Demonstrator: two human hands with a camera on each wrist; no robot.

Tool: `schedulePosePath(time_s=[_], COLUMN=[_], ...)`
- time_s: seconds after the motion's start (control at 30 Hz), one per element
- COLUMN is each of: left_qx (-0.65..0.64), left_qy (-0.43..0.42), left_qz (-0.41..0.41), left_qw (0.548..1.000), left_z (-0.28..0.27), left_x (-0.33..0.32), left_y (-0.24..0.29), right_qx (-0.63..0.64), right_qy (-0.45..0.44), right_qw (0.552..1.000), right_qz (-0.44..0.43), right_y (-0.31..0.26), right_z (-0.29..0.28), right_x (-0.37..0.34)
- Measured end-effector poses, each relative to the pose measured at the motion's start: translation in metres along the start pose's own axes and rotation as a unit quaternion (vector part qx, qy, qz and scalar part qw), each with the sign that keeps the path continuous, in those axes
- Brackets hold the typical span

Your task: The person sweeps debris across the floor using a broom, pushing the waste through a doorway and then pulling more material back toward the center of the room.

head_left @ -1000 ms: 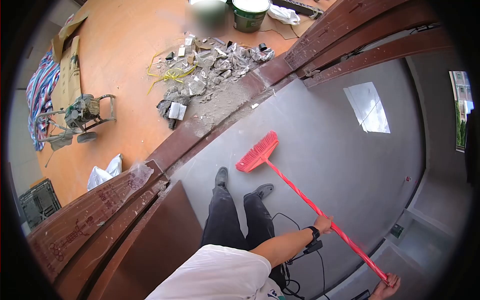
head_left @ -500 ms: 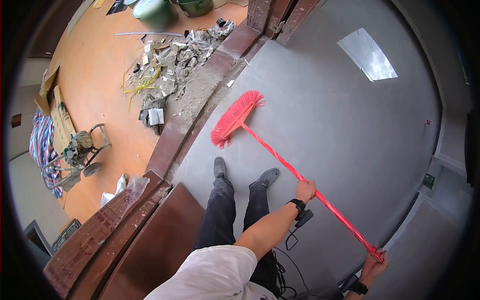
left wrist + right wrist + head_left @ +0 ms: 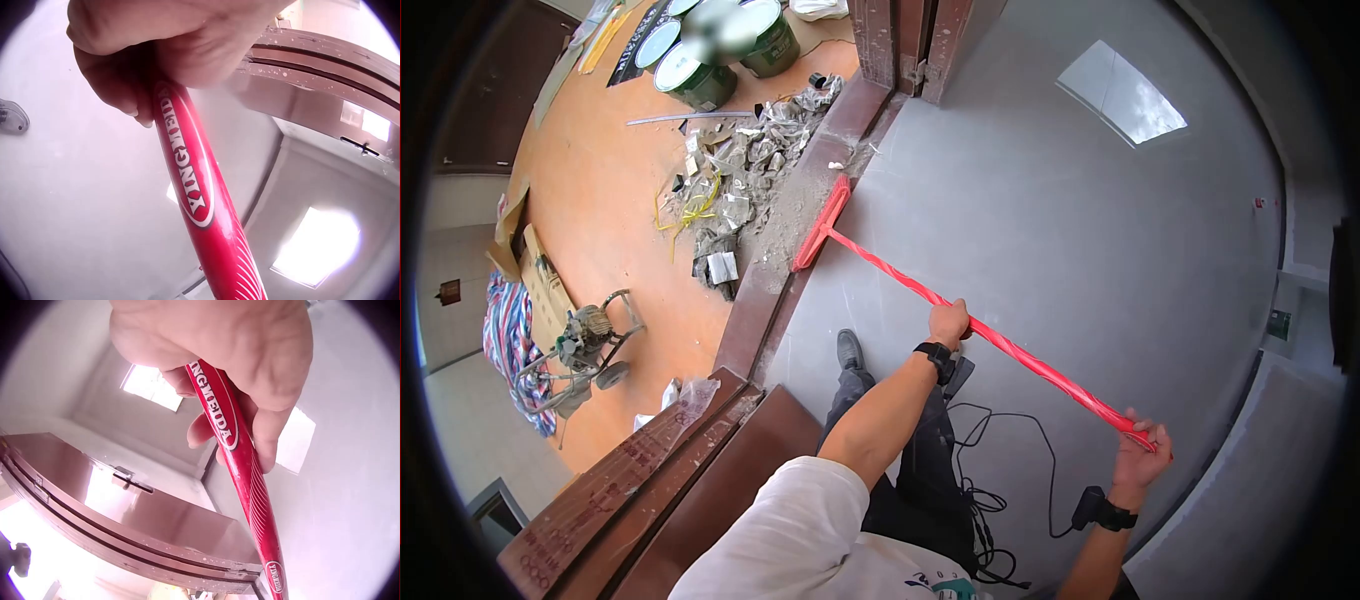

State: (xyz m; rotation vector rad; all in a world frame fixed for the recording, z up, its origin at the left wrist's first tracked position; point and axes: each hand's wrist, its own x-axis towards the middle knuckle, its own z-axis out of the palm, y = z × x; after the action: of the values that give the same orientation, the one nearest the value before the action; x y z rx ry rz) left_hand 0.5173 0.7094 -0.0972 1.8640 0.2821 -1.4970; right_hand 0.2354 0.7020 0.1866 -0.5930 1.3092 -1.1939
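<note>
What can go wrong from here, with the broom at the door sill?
The broom may drag grit from the debris heap back onto the grey floor. The loose black cable beside the legs could catch a foot. Fine dust could also stay in the sill's grooves.

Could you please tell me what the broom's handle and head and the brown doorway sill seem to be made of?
The handle looks like glossy red plastic or coated metal, with shiny highlights and printed lettering. The head is probably plastic, given its even red colour. The sill could be stone or metal, flat and partly dusty.
</note>
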Motion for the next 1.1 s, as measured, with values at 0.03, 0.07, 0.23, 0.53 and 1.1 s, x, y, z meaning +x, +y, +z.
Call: schedulePosePath(time_s=[0.03, 0.07, 0.23, 0.53, 1.1], left_qx=[-0.024, -0.043, -0.062, -0.070, -0.123], left_qy=[0.010, 0.003, -0.025, 0.006, -0.089], left_qz=[-0.005, -0.005, -0.016, 0.033, -0.064], left_qw=[1.000, 0.999, 0.998, 0.997, 0.986], left_z=[-0.007, -0.015, -0.047, -0.028, 0.157], left_x=[-0.005, -0.005, -0.015, -0.041, 0.052], left_y=[0.005, 0.009, 0.045, 0.056, 0.114], right_qx=[-0.007, -0.002, -0.059, 0.006, -0.135], right_qy=[-0.036, -0.033, -0.100, -0.084, -0.030], right_qw=[0.999, 0.999, 0.993, 0.996, 0.988], right_qz=[-0.013, -0.015, -0.035, 0.014, -0.069], right_y=[-0.004, -0.008, -0.032, -0.048, -0.080], right_z=[0.013, 0.024, 0.082, 0.026, 0.068], right_x=[-0.006, -0.010, -0.026, 0.012, 0.143])
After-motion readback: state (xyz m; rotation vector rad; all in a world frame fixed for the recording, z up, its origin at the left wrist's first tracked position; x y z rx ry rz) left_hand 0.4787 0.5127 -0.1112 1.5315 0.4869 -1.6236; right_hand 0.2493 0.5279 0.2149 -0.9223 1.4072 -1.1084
